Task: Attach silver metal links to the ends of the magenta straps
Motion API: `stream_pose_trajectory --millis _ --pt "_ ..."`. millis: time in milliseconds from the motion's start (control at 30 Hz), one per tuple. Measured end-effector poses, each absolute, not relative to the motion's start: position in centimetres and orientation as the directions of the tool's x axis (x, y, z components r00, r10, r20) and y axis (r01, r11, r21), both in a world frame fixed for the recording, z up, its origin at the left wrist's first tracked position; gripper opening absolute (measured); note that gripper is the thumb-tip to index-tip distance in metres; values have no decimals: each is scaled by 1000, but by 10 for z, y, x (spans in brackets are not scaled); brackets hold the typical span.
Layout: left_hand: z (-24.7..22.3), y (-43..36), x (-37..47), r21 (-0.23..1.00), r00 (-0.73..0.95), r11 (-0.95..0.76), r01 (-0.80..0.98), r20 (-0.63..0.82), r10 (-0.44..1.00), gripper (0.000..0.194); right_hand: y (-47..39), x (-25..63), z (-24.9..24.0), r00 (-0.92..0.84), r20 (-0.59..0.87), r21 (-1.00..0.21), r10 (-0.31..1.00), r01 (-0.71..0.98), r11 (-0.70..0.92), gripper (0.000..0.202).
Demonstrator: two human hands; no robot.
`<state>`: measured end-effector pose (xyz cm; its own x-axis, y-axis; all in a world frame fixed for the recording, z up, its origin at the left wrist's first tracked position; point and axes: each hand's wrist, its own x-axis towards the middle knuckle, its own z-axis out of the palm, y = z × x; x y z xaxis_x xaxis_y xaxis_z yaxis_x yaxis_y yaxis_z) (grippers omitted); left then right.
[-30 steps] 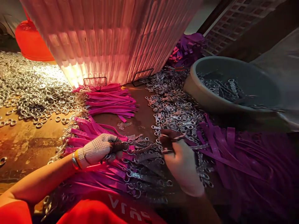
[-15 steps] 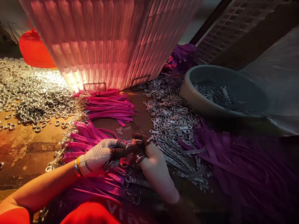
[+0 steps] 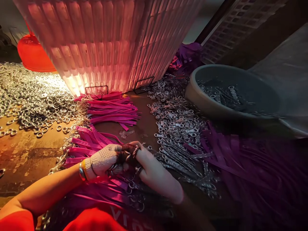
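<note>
My left hand (image 3: 103, 159) wears a white dotted glove with dark fingertips and is closed around a few small metal rings (image 3: 115, 169). Fingers of my right hand (image 3: 150, 165), their tips in dark coverings, are pinched together against the left fingertips. A shiny bit of metal shows between the two hands, but what the right fingers grip is mostly hidden. Beneath and beside the hands lie magenta straps (image 3: 93, 138) with metal links at their left ends. More straps (image 3: 108, 192) with rings at their right ends lie nearer my body.
Loose metal rings (image 3: 43, 106) are heaped at left under a red lamp (image 3: 35, 53). A ribbed translucent panel (image 3: 96, 41) stands at the back. Right of my hands lie short metal chains (image 3: 179, 128), a grey basin (image 3: 211, 107) holding more, and long purple straps (image 3: 252, 173).
My right hand has moved slightly left and turned, its fingers now curled closer against the left fingertips. My left hand stays almost in place.
</note>
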<state>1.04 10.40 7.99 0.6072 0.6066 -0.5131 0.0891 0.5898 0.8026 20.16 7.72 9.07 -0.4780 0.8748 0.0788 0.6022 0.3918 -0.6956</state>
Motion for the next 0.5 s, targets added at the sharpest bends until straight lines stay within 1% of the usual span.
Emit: stream_pose_trajectory --millis 33,100,167,200,233,300,367,500 --pt "79 104 11 806 591 582 108 -523 614 34 78 198 91 -486 42 -640 873 658 397 46" --pt "80 103 12 824 550 549 141 -526 649 37 79 193 91 -435 -36 -479 900 798 367 38" --pt "84 103 9 862 531 481 159 -485 695 39 79 193 92 -380 -93 -325 920 885 333 32" --pt "87 103 8 885 533 433 171 -453 714 37 79 194 94 -375 -115 -283 920 900 331 30" --pt "90 104 6 903 545 385 191 -424 723 34 79 195 95 -383 -130 -267 915 902 339 28" --pt "95 105 4 919 584 310 244 -394 710 26 78 199 97 -416 -130 -288 900 885 367 23" --pt "96 107 5 916 610 301 264 -400 684 19 76 202 93 -440 -60 -347 896 851 395 18" --pt "95 117 12 894 538 412 179 -439 720 19 68 197 67 -383 266 -459 885 757 466 15"
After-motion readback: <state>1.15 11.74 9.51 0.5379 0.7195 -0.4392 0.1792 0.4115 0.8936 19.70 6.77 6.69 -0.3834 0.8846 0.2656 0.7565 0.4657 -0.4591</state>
